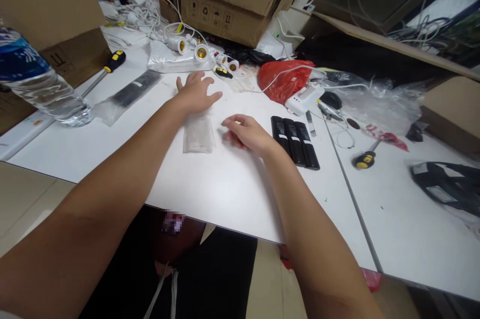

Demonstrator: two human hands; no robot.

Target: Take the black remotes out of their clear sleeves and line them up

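My left hand (197,91) is over the white table with its fingers spread and nothing in it. Just below that hand lies a small stack of clear plastic bags (198,135). To the right of the bags is my right hand (248,134), its fingers loosely bent and apart, with no object visible in them. Three black cylinder-like packs (294,141) with small white labels lie side by side, right of my right hand. A dark pack in a clear plastic sleeve (131,94) rests on the table to the left of my left hand.
A water bottle (45,84) and a yellow-black screwdriver (114,61) are at left. White lamp sockets (200,52) and cables lie behind, before a cardboard box (225,14). A red bag (281,79), a power strip (305,99) and another screwdriver (364,160) are at right.
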